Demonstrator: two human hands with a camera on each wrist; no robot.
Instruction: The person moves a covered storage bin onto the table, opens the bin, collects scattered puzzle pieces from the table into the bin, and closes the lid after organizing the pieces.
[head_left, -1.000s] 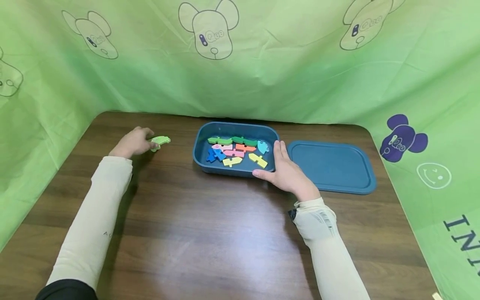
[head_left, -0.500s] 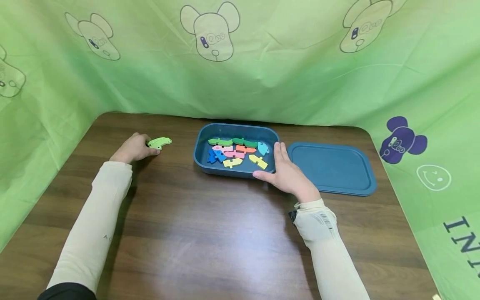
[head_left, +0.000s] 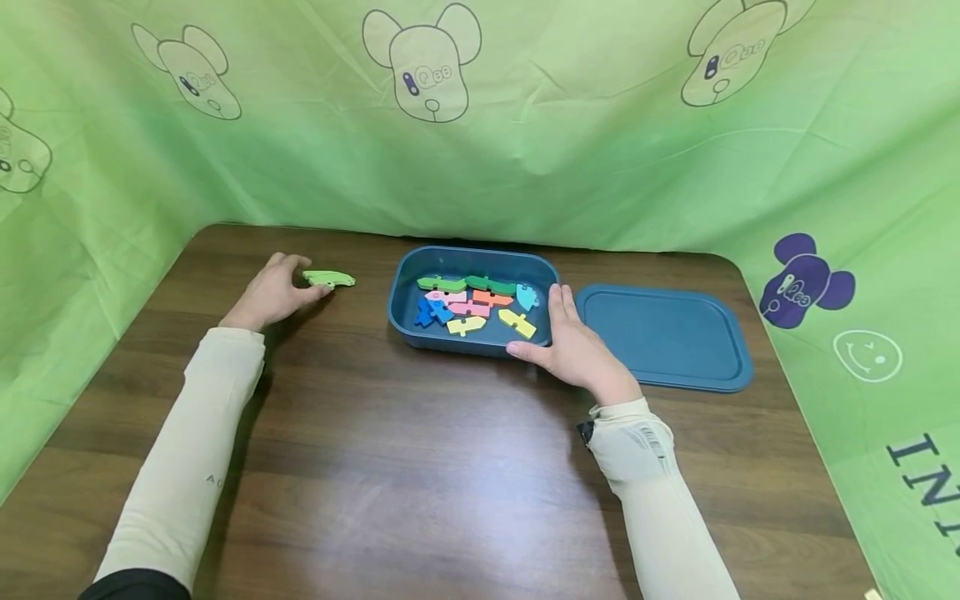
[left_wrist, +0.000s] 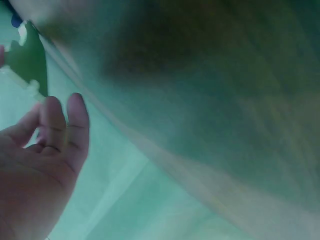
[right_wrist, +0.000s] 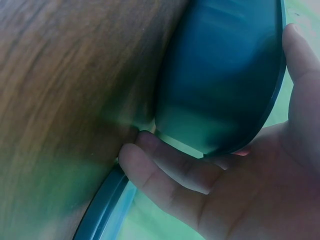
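Between thumb and fingertips my left hand (head_left: pixel 267 293) pinches a light green puzzle piece (head_left: pixel 332 278) at the left of the table. The left wrist view shows this green piece (left_wrist: pixel 31 62) tilted, with the thumb mostly cut off. My right hand (head_left: pixel 583 353) rests against the near right corner of a blue plastic box (head_left: pixel 420 337). Its thumb lies at the front wall, and its fairly straight fingers lie along the right end. Several puzzle pieces (head_left: pixel 468 308) in green, pink, orange, blue and yellow lie flat inside the box.
Right of the box lies its blue lid (head_left: pixel 667 333), close to the right hand's fingers. Everything stands on a brown wooden table (head_left: pixel 420 467). Green printed cloth (head_left: pixel 517 167) hangs behind the table and along both sides.
The light green piece has shifted slightly right and turned more edge-on in my left hand's fingers. My right hand stays at the box corner.
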